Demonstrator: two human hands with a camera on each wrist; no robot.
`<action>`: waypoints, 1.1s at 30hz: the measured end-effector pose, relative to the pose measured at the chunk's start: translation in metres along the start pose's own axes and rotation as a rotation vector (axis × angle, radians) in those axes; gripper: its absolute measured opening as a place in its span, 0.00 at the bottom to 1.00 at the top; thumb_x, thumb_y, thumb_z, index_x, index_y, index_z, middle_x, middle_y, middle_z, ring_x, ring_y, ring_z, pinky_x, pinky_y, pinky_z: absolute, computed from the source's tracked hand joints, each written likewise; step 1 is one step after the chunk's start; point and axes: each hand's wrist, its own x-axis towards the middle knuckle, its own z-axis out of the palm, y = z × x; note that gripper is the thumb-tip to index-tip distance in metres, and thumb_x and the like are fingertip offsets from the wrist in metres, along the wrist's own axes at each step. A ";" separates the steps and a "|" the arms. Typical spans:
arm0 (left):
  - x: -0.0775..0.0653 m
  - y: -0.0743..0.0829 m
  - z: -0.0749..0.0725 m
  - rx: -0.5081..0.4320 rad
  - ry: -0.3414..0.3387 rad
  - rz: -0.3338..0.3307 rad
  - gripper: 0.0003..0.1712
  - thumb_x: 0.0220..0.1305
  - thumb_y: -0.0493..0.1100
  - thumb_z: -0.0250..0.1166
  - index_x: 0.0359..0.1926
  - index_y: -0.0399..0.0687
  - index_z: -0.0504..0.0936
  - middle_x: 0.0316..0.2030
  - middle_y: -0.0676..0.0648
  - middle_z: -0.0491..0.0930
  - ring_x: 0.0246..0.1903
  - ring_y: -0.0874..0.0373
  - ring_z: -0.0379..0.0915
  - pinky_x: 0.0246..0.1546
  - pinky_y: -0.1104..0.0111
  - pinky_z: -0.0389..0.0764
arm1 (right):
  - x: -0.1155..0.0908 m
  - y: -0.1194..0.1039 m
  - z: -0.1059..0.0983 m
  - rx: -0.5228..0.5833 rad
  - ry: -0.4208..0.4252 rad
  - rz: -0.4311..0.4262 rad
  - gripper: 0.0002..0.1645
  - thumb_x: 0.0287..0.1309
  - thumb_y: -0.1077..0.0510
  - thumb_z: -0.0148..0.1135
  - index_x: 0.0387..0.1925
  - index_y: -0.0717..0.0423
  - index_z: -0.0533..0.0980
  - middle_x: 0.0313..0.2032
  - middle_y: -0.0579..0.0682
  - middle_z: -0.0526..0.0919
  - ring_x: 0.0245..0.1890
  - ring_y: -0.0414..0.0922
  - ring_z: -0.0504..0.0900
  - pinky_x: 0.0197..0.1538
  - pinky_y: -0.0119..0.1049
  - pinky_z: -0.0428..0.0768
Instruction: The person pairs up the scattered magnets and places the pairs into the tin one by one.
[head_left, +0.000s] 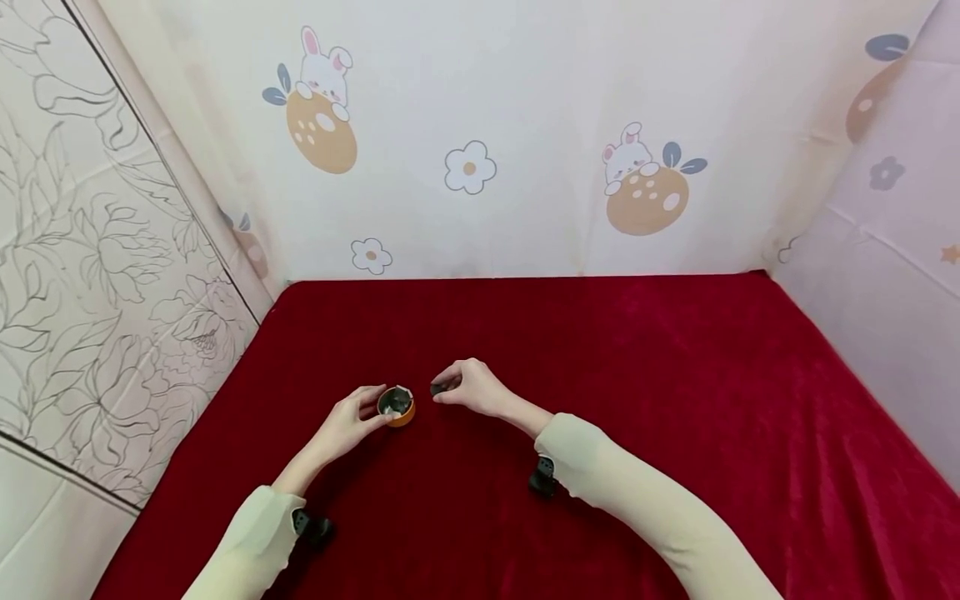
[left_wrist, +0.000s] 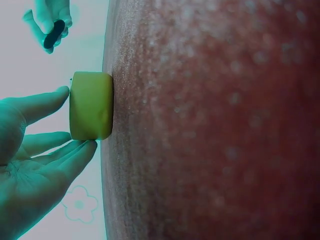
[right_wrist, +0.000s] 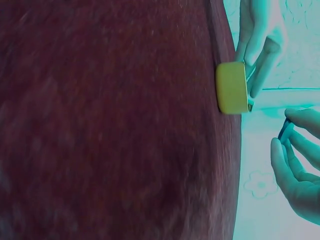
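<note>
My left hand (head_left: 347,423) holds a small round orange container (head_left: 402,421) by its side, thumb on one side and fingers on the other. The container stands upright on the red cloth, its open top showing a dark inside with some pale and grey bits at the rim. In the left wrist view its yellowish wall (left_wrist: 91,106) sits between thumb and fingertips. To the right, apart from the container and raised above the cloth, my right hand (head_left: 480,390) pinches a small flat dark disc-like piece (right_wrist: 285,131) between thumb and fingers. Its exact kind cannot be told.
Dark red velvety cloth (head_left: 637,350) covers the table. A pale curtain (head_left: 540,100) with rabbits and flowers rises behind it, and a flower-patterned panel (head_left: 97,250) stands at the left. Each wrist carries a small black camera (head_left: 543,477) beneath a pale sleeve.
</note>
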 end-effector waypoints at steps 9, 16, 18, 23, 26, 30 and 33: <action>0.002 -0.002 -0.005 -0.009 -0.049 -0.047 0.29 0.56 0.38 0.61 0.57 0.30 0.65 0.54 0.33 0.66 0.50 0.43 0.69 0.44 0.63 0.74 | 0.009 -0.010 0.018 0.006 0.015 0.017 0.13 0.48 0.62 0.64 0.38 0.63 0.79 0.34 0.51 0.82 0.30 0.38 0.79 0.31 0.25 0.74; 0.005 -0.003 -0.009 -0.037 -0.064 -0.057 0.28 0.55 0.36 0.62 0.56 0.30 0.67 0.53 0.32 0.68 0.49 0.43 0.70 0.42 0.66 0.75 | 0.017 -0.016 0.035 0.047 0.036 0.024 0.12 0.47 0.64 0.64 0.37 0.64 0.80 0.34 0.53 0.82 0.30 0.40 0.80 0.30 0.24 0.74; 0.005 -0.003 -0.009 -0.033 -0.068 -0.053 0.28 0.54 0.37 0.62 0.56 0.30 0.67 0.53 0.32 0.68 0.48 0.43 0.70 0.41 0.66 0.75 | 0.018 -0.016 0.039 0.053 0.044 0.036 0.13 0.47 0.64 0.64 0.37 0.65 0.80 0.33 0.54 0.82 0.29 0.40 0.79 0.30 0.24 0.74; 0.004 -0.004 -0.009 -0.052 -0.072 -0.056 0.28 0.55 0.38 0.62 0.56 0.30 0.67 0.52 0.32 0.68 0.48 0.43 0.71 0.41 0.67 0.76 | 0.021 -0.015 0.049 0.029 0.073 0.050 0.12 0.47 0.64 0.64 0.37 0.64 0.80 0.32 0.52 0.80 0.29 0.39 0.78 0.30 0.24 0.73; 0.003 -0.005 -0.007 -0.067 -0.070 -0.062 0.28 0.54 0.38 0.62 0.56 0.30 0.67 0.52 0.31 0.68 0.48 0.43 0.71 0.41 0.67 0.75 | 0.022 -0.014 0.054 0.001 0.083 0.039 0.12 0.47 0.64 0.64 0.37 0.63 0.80 0.31 0.51 0.79 0.29 0.38 0.76 0.30 0.23 0.73; 0.004 -0.005 -0.006 -0.068 -0.066 -0.060 0.28 0.55 0.38 0.62 0.56 0.30 0.67 0.52 0.32 0.68 0.48 0.43 0.71 0.41 0.67 0.76 | 0.021 -0.018 0.057 -0.059 0.103 0.036 0.12 0.47 0.64 0.64 0.37 0.63 0.80 0.32 0.50 0.77 0.29 0.38 0.74 0.29 0.23 0.72; 0.004 -0.004 -0.005 -0.067 -0.060 -0.064 0.28 0.54 0.38 0.63 0.56 0.31 0.67 0.52 0.32 0.68 0.48 0.43 0.71 0.41 0.67 0.76 | 0.022 -0.021 0.059 -0.108 0.112 0.032 0.11 0.47 0.64 0.64 0.36 0.63 0.80 0.32 0.50 0.77 0.29 0.38 0.73 0.29 0.22 0.71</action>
